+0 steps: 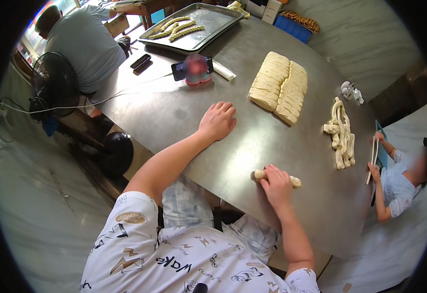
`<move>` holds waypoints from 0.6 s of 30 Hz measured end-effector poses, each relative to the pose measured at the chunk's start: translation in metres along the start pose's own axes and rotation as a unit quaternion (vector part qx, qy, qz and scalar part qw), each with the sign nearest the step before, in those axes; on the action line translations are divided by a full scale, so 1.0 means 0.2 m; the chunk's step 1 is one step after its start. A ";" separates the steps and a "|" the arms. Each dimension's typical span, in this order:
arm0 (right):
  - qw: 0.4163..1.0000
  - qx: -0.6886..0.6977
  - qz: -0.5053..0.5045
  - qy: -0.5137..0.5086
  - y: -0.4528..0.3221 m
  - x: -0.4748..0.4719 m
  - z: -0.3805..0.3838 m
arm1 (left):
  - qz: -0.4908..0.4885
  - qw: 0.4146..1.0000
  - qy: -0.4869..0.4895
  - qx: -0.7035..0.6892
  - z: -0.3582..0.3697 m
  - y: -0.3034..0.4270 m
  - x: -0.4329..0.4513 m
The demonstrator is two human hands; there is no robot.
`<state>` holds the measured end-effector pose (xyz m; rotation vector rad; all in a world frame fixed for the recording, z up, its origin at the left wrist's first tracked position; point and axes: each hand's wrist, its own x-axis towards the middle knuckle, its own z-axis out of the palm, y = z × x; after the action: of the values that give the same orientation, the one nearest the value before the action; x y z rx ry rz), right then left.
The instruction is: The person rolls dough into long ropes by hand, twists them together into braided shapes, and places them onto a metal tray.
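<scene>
My right hand (pixel 277 183) lies over a short roll of dough (pixel 295 182) on the metal table (pixel 213 161), its fingers over the roll's middle and both ends showing. My left hand (pixel 218 121) rests on the tabletop with its fingers curled; nothing shows in it, though its palm side is hidden. Beyond my hands lies a big slab of dough (pixel 279 86), cut into strips in two rows. Right of it is a pile of loose dough strips (pixel 341 139). A metal tray (pixel 213 29) at the table's far side holds several twisted dough sticks (pixel 186 33).
A phone (pixel 178 70) on a stand, a white-wrapped item (pixel 223 70) and a black case (pixel 140 62) lie near the tray. A cable crosses the left corner. A person (pixel 400 183) at right holds dough strands; another (pixel 85 47) sits beyond a fan (pixel 54 78). A blue crate (pixel 293 28) stands behind.
</scene>
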<state>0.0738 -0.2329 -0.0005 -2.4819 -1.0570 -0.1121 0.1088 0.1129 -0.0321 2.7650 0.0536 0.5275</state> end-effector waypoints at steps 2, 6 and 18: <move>0.983 0.117 0.140 -0.037 -0.13 0.10 -0.21 | 0.008 1.000 0.002 0.008 0.00 -0.01 0.01; 0.835 0.513 0.126 0.153 -0.11 0.17 -0.27 | -0.015 0.996 0.058 -0.067 0.02 -0.06 -0.03; 0.998 -0.045 -0.037 0.026 0.15 -0.02 -0.06 | 0.049 0.983 -0.122 -0.125 -0.26 0.58 -0.58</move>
<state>0.0928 -0.2590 -0.0011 -2.5039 -1.1458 -0.2516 -0.0217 0.0087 0.0102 2.5715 -0.1926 0.1982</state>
